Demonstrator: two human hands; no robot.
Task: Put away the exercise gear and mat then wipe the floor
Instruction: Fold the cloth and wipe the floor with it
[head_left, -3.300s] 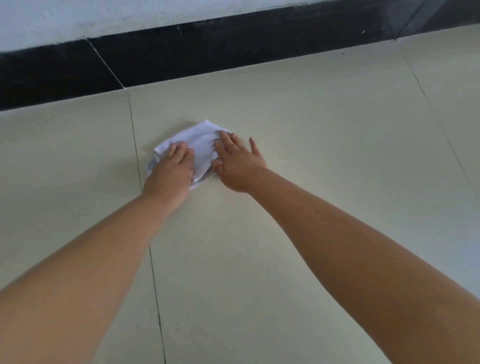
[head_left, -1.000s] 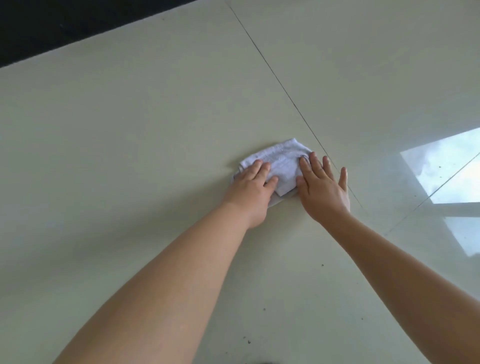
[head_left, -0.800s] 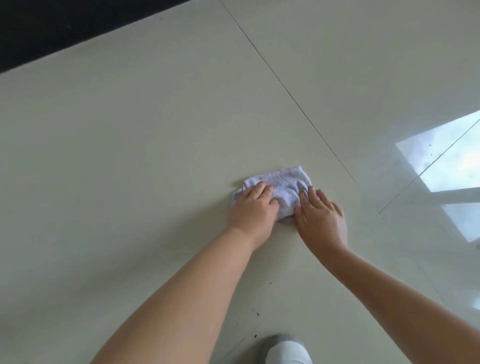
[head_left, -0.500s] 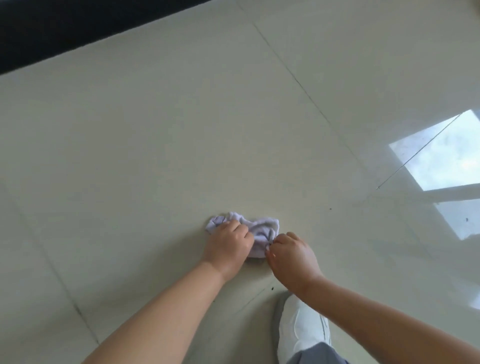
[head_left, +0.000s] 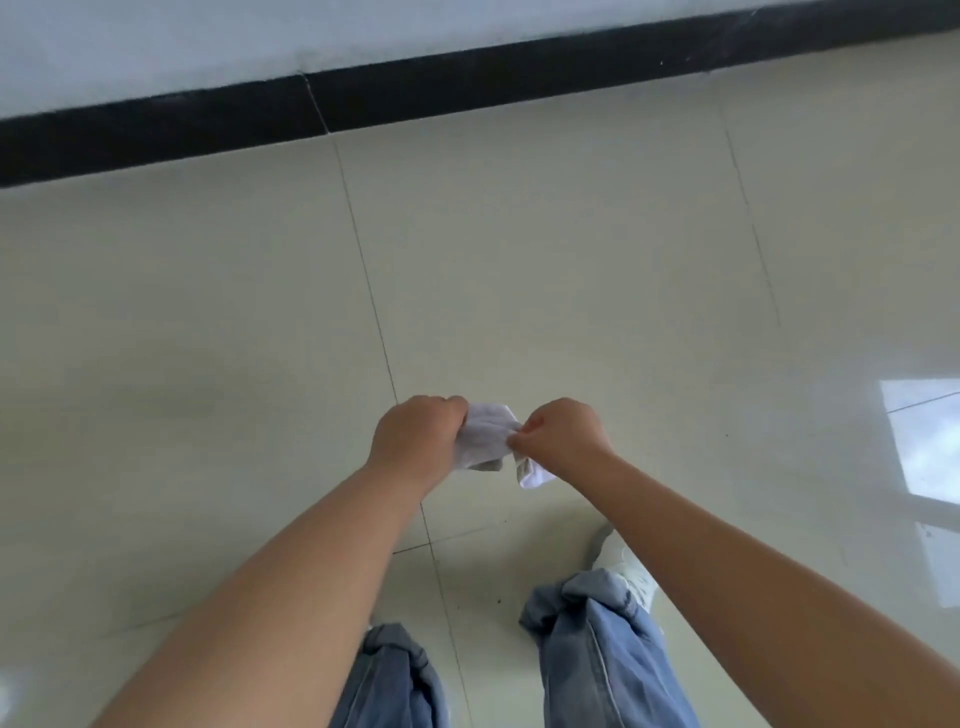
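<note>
- White cloth (head_left: 485, 435): crumpled, held clear of the floor between both hands, near frame centre.
- Left hand (head_left: 415, 441): fingers curled around the cloth's 9 o'clock end; knuckles face the camera.
- Right hand (head_left: 563, 434): thumb and fingers pinch the cloth's 3 o'clock edge; a loose corner of the cloth hangs below this hand toward 6 o'clock.
- Both forearms are bare and extend from the lower frame corners toward the centre.
- Floor (head_left: 545, 249): glossy cream tiles with thin dark grout lines; one line runs from 12 o'clock down behind the left hand. Small dark specks lie on the tiles between the legs.
- Black skirting band (head_left: 415, 98): crosses the top of the frame at 12 o'clock, with a pale wall (head_left: 208, 41) above it.
- Blue jeans (head_left: 597, 654): two legs at 6 o'clock, cuffs bunched.
- White shoe (head_left: 626, 566): partly visible beyond the right cuff, under the right forearm.
- Bright window reflection (head_left: 924, 447): on the tiles at 3 o'clock.
</note>
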